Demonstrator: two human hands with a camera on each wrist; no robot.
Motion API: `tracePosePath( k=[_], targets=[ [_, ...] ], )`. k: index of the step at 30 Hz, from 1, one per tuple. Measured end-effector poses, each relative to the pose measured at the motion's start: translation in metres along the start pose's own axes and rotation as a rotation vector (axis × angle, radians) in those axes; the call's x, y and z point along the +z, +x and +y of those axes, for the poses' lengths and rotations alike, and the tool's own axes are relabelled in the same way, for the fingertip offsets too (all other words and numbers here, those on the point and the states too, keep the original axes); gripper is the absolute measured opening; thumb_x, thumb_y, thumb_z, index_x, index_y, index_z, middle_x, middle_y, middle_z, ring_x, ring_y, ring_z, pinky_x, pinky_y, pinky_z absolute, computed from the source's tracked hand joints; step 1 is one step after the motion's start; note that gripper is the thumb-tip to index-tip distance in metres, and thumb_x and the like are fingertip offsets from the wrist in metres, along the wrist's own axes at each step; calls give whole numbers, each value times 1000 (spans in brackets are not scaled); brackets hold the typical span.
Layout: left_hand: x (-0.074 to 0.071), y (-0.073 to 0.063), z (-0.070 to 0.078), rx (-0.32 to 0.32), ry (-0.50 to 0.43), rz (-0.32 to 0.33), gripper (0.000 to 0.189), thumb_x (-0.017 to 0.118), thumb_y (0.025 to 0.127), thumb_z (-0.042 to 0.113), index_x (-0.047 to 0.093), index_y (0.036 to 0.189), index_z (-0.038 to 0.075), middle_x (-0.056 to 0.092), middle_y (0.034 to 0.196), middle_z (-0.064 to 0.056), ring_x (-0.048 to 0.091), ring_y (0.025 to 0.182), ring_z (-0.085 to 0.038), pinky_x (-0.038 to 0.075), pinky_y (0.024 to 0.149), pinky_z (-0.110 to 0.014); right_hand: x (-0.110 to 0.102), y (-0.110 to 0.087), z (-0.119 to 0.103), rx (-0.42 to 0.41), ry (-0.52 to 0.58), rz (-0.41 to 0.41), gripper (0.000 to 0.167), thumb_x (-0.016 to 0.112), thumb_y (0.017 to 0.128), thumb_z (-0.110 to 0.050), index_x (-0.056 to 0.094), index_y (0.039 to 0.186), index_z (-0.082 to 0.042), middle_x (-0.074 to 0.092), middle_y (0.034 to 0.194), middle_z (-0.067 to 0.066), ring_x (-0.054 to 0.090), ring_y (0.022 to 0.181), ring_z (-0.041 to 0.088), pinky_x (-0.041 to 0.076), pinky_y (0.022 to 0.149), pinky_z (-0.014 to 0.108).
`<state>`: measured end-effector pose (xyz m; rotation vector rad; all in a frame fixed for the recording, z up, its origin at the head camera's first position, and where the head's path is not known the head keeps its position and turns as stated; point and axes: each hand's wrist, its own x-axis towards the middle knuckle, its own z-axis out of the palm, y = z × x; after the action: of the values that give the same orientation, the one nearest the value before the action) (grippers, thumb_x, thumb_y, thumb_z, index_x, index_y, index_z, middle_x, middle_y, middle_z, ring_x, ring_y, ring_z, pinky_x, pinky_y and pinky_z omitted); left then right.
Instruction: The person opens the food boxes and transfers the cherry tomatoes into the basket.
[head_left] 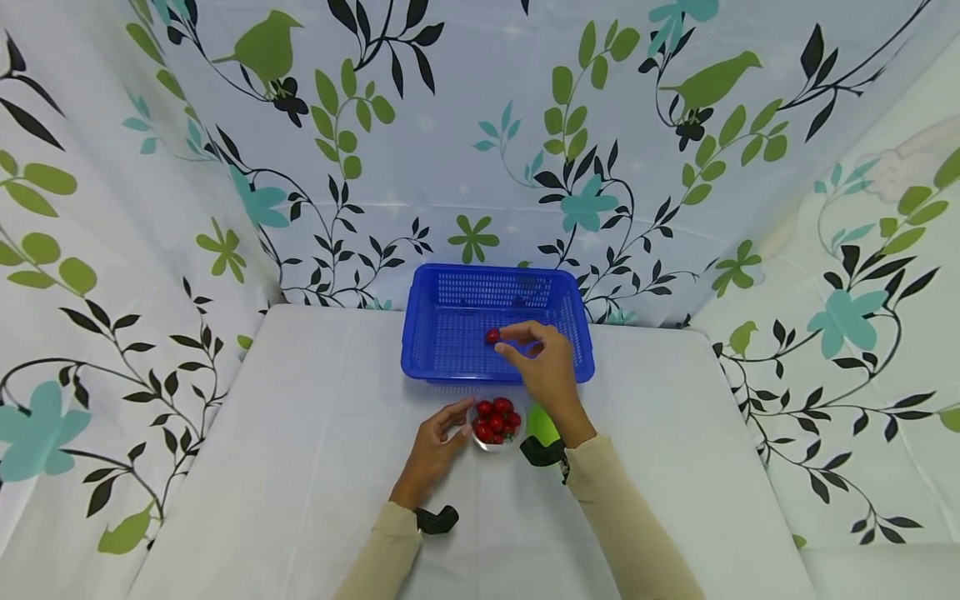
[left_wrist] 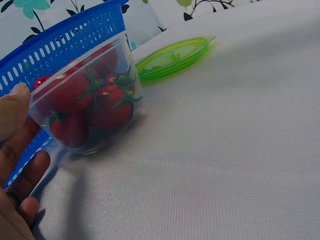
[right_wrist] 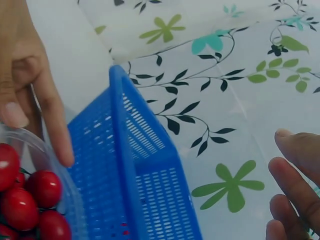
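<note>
Just above the blue basket's floor, my right hand (head_left: 550,362) is spread, its fingertips beside a small red tomato (head_left: 492,336). In the right wrist view the right fingers (right_wrist: 297,182) stand apart with nothing between them. My left hand (head_left: 433,446) rests its thumb and forefinger against the left side of a clear plastic container (head_left: 491,447). Several red tomatoes (left_wrist: 112,105) with green stems fill that container. The left hand's other fingers (left_wrist: 35,170) stay loosely bent, off the container. The blue mesh basket (head_left: 420,333) stands behind it.
A bright green lid (left_wrist: 175,57) lies on the table right of the container, partly under the right wrist in the head view. White cloth covers the table (head_left: 337,467). A leaf-patterned curtain (head_left: 480,192) hangs directly behind the basket and along both sides.
</note>
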<state>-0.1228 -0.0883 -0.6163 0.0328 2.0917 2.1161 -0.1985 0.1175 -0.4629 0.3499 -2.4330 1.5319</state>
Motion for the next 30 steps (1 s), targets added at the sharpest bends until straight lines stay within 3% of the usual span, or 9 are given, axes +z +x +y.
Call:
tracePosePath(
  k=[15,22,30],
  targets=[
    [1,3,-1,-8,1,-2,48,73,102,21,63,149,24,63,151,-9,54,139,-31,31,98,-38,4,-45,27,140,-14,-16,24,87,91,-22,82,113,-17,80,113,0,62,108,22,55,93,46],
    [1,4,-1,-12,9,3,48,72,102,20,62,149,24,63,152,-8,55,139,-30,31,99,-38,12,-64,47,188,-61,-65,25,87,90,-23,82,114,-18,79,113,-2,60,107,20,51,92,41],
    [1,4,-2,-16,18,1,47,72,103,22,63,148,27,63,152,-5,55,139,-29,30,101,-39,21,-83,63,206,-39,-122,25,88,89,-18,82,112,-16,81,111,3,62,106,28,52,91,49]
  ],
)
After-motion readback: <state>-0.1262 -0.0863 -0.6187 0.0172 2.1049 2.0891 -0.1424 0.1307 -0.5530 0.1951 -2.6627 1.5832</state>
